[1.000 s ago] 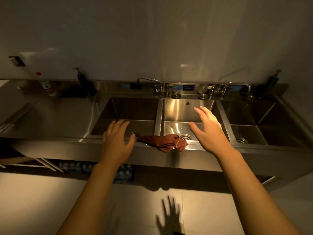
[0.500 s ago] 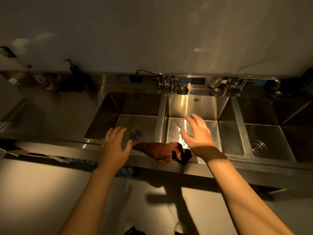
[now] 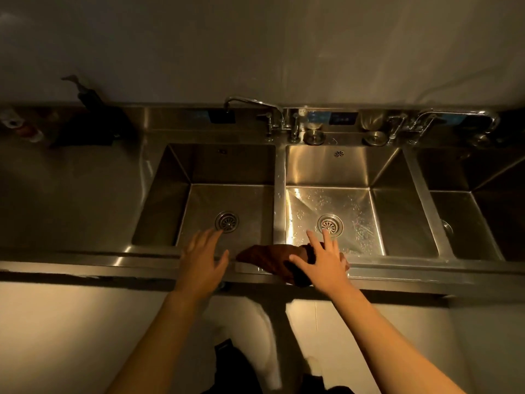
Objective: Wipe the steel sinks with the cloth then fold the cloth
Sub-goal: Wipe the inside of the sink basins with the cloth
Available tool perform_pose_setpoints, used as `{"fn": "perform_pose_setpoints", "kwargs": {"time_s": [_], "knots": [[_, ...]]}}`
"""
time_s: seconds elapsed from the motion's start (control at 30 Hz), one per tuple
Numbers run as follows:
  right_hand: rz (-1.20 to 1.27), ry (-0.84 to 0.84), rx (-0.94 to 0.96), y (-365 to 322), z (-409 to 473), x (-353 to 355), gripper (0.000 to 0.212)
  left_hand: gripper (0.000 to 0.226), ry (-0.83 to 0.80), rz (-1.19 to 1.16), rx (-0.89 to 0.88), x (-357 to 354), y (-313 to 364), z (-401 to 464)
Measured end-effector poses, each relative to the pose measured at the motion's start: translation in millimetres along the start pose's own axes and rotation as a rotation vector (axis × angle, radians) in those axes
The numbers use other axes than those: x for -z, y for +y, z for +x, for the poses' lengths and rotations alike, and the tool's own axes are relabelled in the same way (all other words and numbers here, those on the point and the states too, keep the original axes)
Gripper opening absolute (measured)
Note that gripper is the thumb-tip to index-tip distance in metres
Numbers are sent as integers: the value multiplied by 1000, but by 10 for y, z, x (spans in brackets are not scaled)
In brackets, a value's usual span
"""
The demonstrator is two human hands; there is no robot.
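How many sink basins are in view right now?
3: left basin, middle basin beyond the cloth, and right basin, partly cut off at the frame edge; more may lie beyond.

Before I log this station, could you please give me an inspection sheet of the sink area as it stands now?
Surface: steel front ledge, dim light; water droplets on the middle sink floor.
Job's things: brown cloth bunched on the ledge between the left sink and middle sink, unfolded; right sink partly in view.
Clutter: dark pump dispenser and a small bottle on the left drainboard; round fittings behind the middle sink.
Grippers: right hand lies on the cloth, fingers spread; left hand open beside the cloth, holding nothing.
Cables: nothing seen.
Surroundings: two taps against a plain wall; pale floor below.
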State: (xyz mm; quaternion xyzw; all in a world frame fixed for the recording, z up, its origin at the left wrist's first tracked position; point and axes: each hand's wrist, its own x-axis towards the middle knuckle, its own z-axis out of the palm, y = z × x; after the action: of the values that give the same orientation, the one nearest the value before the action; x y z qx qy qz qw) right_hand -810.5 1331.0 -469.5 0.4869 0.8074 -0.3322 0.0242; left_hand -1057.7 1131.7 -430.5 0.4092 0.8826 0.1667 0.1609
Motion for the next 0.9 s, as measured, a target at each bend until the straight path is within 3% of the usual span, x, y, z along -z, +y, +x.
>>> {"fn": "perform_pose_setpoints", "kwargs": {"time_s": [0.2, 0.47, 0.9], "knots": [[-97, 25, -99, -361, 71, -661, 101, 59, -127, 11, -76, -73, -685, 194], [-261, 37, -81, -1019, 165, -1283, 73, 59, -291, 93, -61, -22, -1586, 354], [-242, 146, 79, -1869, 183, -1791, 49, 58, -239, 23, -135, 186, -2259, 324]]}}
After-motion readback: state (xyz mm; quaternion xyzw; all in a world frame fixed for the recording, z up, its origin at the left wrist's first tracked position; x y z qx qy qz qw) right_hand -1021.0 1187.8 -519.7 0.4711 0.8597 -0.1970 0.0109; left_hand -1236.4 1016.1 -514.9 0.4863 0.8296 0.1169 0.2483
